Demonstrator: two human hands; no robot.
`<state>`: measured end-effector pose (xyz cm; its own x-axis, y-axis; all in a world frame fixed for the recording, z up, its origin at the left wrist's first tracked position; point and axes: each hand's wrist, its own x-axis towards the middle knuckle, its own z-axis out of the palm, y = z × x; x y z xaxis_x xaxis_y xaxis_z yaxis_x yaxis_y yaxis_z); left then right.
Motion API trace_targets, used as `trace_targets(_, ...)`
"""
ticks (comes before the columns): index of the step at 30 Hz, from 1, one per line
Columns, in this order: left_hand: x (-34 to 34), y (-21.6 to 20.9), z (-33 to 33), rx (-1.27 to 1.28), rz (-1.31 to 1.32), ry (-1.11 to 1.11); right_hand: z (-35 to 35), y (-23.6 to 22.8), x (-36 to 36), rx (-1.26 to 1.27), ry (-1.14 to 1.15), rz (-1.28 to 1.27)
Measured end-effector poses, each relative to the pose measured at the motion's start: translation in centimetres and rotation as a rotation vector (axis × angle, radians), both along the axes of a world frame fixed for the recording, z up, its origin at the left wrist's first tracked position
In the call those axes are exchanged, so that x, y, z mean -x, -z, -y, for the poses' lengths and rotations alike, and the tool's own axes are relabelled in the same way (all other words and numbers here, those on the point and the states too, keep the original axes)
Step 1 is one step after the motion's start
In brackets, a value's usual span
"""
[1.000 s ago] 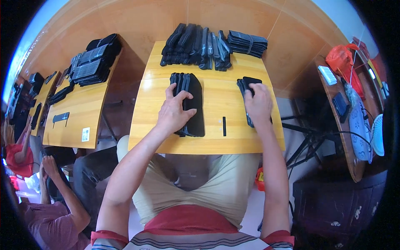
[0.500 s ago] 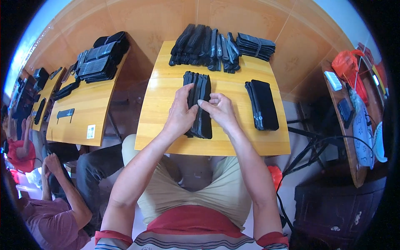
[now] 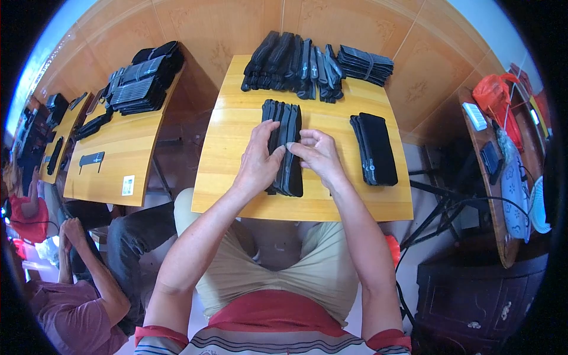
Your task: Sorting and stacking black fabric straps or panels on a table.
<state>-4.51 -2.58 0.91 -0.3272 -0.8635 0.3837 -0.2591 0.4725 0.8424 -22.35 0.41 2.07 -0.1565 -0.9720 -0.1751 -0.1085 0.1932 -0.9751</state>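
A bundle of long, flat black and grey fabric pieces point(image 3: 290, 178) lies lengthwise before me, its layers on edge side by side. My left hand point(image 3: 258, 158) is closed along its left side, with the thumb on top near the middle. My right hand point(image 3: 319, 156) is at the right side, its thumb pressed on the upper edges of the pieces and its fingers curled. Part of the bundle's left side is hidden under my left hand. To the right lies a smaller stack of the same dark pieces point(image 3: 378, 148).
At the back of my table point(image 3: 222, 183) are a row of dark fabric pieces point(image 3: 290, 66) and a tied stack point(image 3: 365, 65). A second table point(image 3: 112, 183) with more stacks stands left, a co-worker point(image 3: 83, 307) beside it. A wooden side table point(image 3: 503, 251) holds bags at right.
My right thumb has shifted slightly to the right along the bundle's top, and the right fingers have moved slightly. The left hand stays almost in place. The bundle has barely moved.
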Motion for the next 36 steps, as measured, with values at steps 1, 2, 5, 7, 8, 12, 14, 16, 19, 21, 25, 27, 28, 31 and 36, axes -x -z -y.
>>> trace_targets(1,0.0,-0.1,-0.1,0.000,0.000,0.000,0.2,0.1,-0.1,0.010,0.014,-0.018)
trace_targets(2,0.1,-0.1,-0.2,0.010,0.017,-0.003,0.4,0.3,-0.1,0.020,0.029,-0.036)
trace_targets(5,0.7,-0.5,-0.4,0.014,0.047,0.008,1.8,2.5,0.8,0.090,0.077,-0.280)
trace_targets(7,0.4,-0.5,-0.5,0.006,0.069,0.000,2.0,1.6,0.1,0.107,0.088,-0.306)
trace_targets(8,0.3,-0.6,-0.6,0.024,0.103,-0.016,2.0,1.2,-0.2,0.123,0.106,-0.335)
trace_targets(12,0.2,-1.7,-1.2,-0.025,0.247,-0.039,0.9,-1.0,-0.8,0.157,0.125,-0.513)
trace_targets(14,0.4,-2.0,-1.4,-0.030,0.264,-0.053,0.2,-1.7,-1.1,0.170,0.138,-0.474)
trace_targets(16,0.6,-2.3,-1.6,-0.035,0.281,-0.062,-0.3,-1.8,-1.2,0.230,0.128,-0.526)
trace_targets(19,0.8,-2.6,-1.8,-0.080,0.280,-0.054,-0.7,-1.4,-0.6,0.299,0.101,-0.610)
trace_targets(21,0.7,-2.5,-1.7,-0.053,0.302,-0.064,-0.8,-1.1,-0.5,0.310,0.084,-0.640)
trace_targets(25,0.7,-2.5,-1.6,-0.065,0.319,-0.071,-1.1,-0.5,0.2,0.334,0.148,-0.685)
trace_targets(27,0.9,-2.6,-1.9,-0.051,0.336,-0.069,-0.9,0.7,1.3,0.341,0.143,-0.720)
trace_targets(28,1.2,-2.8,-1.9,-0.047,0.334,-0.065,-0.7,1.3,1.8,0.354,0.166,-0.664)
trace_targets(31,1.2,-2.9,-1.9,-0.085,0.416,-0.052,-0.6,0.5,2.2,0.366,0.153,-0.617)
trace_targets(36,1.5,-2.8,-2.2,-0.004,0.415,-0.068,-0.9,-1.5,1.0,0.113,-0.049,-0.517)
